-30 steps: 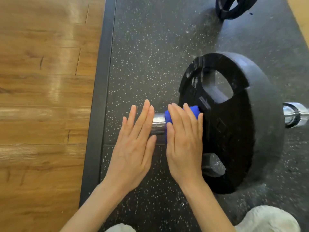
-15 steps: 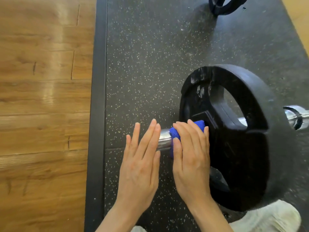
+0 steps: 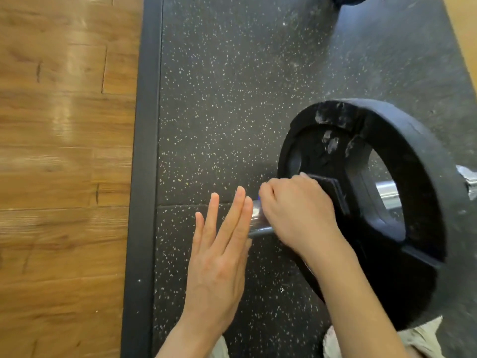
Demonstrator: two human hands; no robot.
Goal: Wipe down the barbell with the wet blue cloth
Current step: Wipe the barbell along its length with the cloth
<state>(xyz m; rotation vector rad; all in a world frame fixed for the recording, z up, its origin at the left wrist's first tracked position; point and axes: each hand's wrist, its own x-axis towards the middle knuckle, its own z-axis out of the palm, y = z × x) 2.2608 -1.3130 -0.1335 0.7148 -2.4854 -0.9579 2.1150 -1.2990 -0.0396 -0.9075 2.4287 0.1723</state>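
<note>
Down on the speckled black rubber mat, the barbell lies across the head view, its chrome sleeve end jutting left out of a black weight plate that stands on edge. More of the chrome shaft shows through a cut-out in the plate and again past the plate's right rim. The right hand is clenched over the sleeve just beside the plate's hub, knuckles up; only a tiny sliver of the blue cloth peeks out at the hand's left edge, so the cloth sits under that fist, against the bar. The left hand is released, flat and straight-fingered, its fingertips against the sleeve's free end, gripping nothing. Whitish scuffs mark the plate's upper rim. A wooden floor borders the mat on the left. Another dark plate is cut off at the top edge. Pale trouser fabric shows at the bottom.
</note>
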